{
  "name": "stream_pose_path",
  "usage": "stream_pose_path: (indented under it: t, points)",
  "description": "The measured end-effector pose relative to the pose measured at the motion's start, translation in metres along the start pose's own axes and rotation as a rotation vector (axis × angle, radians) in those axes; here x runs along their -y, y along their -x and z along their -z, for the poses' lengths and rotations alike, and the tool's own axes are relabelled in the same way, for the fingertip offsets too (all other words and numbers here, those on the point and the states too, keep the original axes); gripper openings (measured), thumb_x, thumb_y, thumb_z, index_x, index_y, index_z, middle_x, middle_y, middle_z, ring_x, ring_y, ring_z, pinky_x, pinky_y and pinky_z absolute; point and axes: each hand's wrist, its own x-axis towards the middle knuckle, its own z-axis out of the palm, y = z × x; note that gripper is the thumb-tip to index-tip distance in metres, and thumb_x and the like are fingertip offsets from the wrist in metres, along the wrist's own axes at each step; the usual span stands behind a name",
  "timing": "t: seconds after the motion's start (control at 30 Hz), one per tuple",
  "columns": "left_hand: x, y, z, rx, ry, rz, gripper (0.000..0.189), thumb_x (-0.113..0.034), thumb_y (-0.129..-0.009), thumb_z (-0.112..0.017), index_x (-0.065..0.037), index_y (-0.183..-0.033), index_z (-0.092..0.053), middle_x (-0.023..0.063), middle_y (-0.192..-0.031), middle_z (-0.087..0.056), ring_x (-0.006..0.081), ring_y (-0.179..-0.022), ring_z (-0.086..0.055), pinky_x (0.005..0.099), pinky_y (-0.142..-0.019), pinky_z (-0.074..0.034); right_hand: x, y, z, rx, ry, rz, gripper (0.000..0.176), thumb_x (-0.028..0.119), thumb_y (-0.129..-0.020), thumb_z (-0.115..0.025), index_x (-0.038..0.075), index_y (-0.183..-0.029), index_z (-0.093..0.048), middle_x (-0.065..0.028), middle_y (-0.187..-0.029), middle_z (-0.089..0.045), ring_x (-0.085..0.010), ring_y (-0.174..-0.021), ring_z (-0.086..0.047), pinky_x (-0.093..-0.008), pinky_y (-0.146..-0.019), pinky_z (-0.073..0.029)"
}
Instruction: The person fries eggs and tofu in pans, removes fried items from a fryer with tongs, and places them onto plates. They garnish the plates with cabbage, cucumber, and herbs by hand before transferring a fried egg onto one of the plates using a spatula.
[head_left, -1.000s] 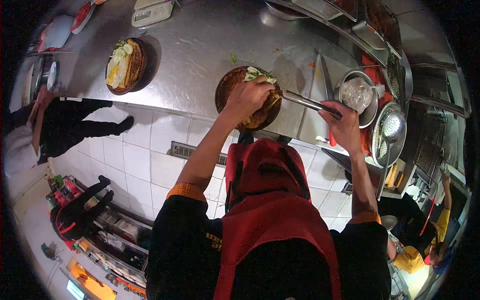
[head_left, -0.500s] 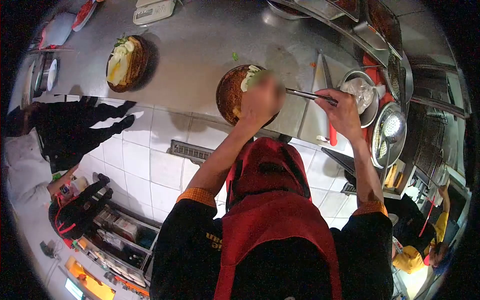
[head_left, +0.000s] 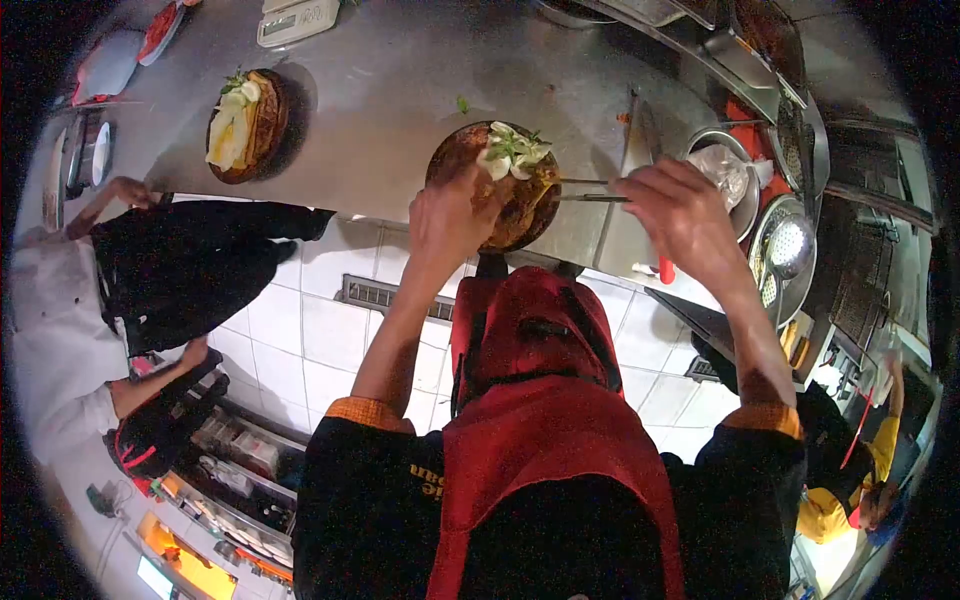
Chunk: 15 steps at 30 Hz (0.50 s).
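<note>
A round dark plate (head_left: pixel 452 152) of brown food topped with green and white garnish (head_left: pixel 512 148) sits near the front edge of the steel counter (head_left: pixel 400 80). My left hand (head_left: pixel 450 215) grips the near rim of this plate. My right hand (head_left: pixel 680 210) holds metal tongs (head_left: pixel 590 190), whose tips reach the food at the plate's right side. Part of the food is hidden behind my left hand.
A second filled plate (head_left: pixel 245 125) lies at the counter's left, a scale (head_left: pixel 295 18) behind it. Metal bowls (head_left: pixel 735 185) and a strainer (head_left: pixel 790 245) stand to the right. A person in white and black (head_left: pixel 110 290) works at the left; another in yellow (head_left: pixel 850 490) is lower right.
My left hand came off the top of the food and dropped to the plate's near rim. The garnish now shows. The tongs shifted slightly left; the person at left stepped closer.
</note>
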Motion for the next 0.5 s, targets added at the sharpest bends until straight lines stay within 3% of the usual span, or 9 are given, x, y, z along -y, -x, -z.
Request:
stream_pose_path:
  t: [0.07, 0.1, 0.2, 0.3, 0.5]
  points:
    - [0.005, 0.013, -0.001, 0.097, -0.178, -0.006, 0.027, -0.025, -0.072, -0.066, -0.008, -0.091, -0.058, 0.0129, -0.094, -0.06, 0.0333, -0.072, -0.061, 0.0431, -0.061, -0.049, 0.004, -0.014, -0.005, 0.15, 0.195, 0.211, 0.027, 0.012, -0.07, -0.057, 0.008, -0.097, -0.062, -0.0059, -0.096, -0.06, -0.0204, -0.096, -0.055, -0.031, -0.083, -0.046]
    - [0.003, 0.019, 0.001, 0.094, -0.18, -0.005, 0.027, -0.025, -0.072, -0.066, -0.008, -0.091, -0.058, 0.0129, -0.094, -0.06, 0.0333, -0.072, -0.061, 0.0431, -0.061, -0.049, 0.005, -0.021, -0.014, 0.016, 0.21, 0.321, 0.024, 0.009, -0.066, -0.056, 0.005, -0.09, -0.063, -0.0029, -0.081, -0.057, -0.0189, -0.085, -0.054, -0.0303, -0.078, -0.046]
    - [0.002, 0.036, 0.004, 0.102, -0.061, 0.042, 0.028, -0.025, -0.072, -0.067, -0.008, -0.091, -0.058, 0.0137, -0.098, -0.057, 0.0359, -0.074, -0.06, 0.0442, -0.063, -0.049, 0.008, -0.037, -0.019, 0.102, 0.267, 0.41, 0.026, 0.009, -0.066, -0.057, 0.007, -0.091, -0.062, -0.0026, -0.083, -0.058, -0.0195, -0.086, -0.054, -0.0305, -0.077, -0.047]
    - [0.014, 0.047, 0.0, 0.019, -0.039, 0.062, 0.026, -0.022, -0.072, -0.067, -0.008, -0.091, -0.058, 0.014, -0.094, -0.058, 0.0357, -0.076, -0.06, 0.0445, -0.063, -0.048, -0.004, -0.038, -0.038, 0.251, 0.286, 0.3, 0.029, 0.009, -0.066, -0.056, 0.007, -0.094, -0.062, -0.0032, -0.087, -0.058, -0.0197, -0.09, -0.054, -0.0317, -0.077, -0.048]
    - [0.031, 0.058, 0.002, -0.151, 0.157, -0.014, 0.023, -0.016, -0.072, -0.068, -0.005, -0.09, -0.058, 0.0141, -0.089, -0.059, 0.0318, -0.075, -0.06, 0.0381, -0.065, -0.047, 0.002, -0.031, -0.011, 0.161, 0.033, 0.196, 0.022, 0.011, -0.071, -0.062, 0.005, -0.092, -0.063, -0.0074, -0.088, -0.062, -0.0255, -0.082, -0.057, -0.0342, -0.075, -0.048]
